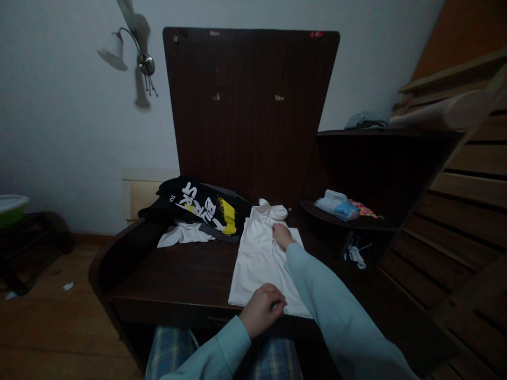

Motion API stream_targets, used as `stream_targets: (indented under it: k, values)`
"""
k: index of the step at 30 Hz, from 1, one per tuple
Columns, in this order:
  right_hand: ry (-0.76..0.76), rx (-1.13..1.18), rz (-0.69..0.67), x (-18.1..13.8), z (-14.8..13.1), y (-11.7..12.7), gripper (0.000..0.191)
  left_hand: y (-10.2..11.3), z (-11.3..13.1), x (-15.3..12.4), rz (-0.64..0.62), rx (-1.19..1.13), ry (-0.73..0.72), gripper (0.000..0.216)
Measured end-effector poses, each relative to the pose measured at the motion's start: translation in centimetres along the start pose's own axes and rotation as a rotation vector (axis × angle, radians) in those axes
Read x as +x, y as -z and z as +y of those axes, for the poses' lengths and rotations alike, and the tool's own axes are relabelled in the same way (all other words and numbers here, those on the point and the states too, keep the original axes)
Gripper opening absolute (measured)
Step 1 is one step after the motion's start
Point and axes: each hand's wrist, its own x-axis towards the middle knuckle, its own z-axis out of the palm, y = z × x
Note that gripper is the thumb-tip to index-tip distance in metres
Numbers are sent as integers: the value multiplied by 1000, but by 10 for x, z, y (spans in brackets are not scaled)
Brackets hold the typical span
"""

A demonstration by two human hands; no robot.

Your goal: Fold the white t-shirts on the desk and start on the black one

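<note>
Left hand (pixel 262 310) curled, pinching the near hem of the white shirt (pixel 259 258). Right hand (pixel 282 234) flat, fingers spread, pressing the shirt's far end (near the collar). Shirt lies on the counter (pixel 178 274); black shirt (pixel 206 206) beyond, left of both hands.

Left hand (pixel 262 309): curled on the near hem of the white garment (pixel 259 261), fingertips hidden underneath
Black printed shirt (pixel 206 207): crumpled, lettering unreadable
White cloth (pixel 184 234): mostly buried beneath it
Shelf packet (pixel 336 205): too blurred to identify
Green basin (pixel 10 207): cut by left edge
Wall lamp (pixel 127 50): blurred
</note>
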Motion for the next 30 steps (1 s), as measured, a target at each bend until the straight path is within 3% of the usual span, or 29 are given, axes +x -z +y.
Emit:
stream_targets:
  k: [10,23,30]
  values:
    - [-24,-1,-76,18,1,-6,30,0,-1,0,19,-12,6,16]
    - [-169,317,116,16,2,-9,27,-3,-5,-2,18,12,-12,16]
    - [-48,476,92,-15,20,29,16,6,2,-2,-44,34,-25,18]
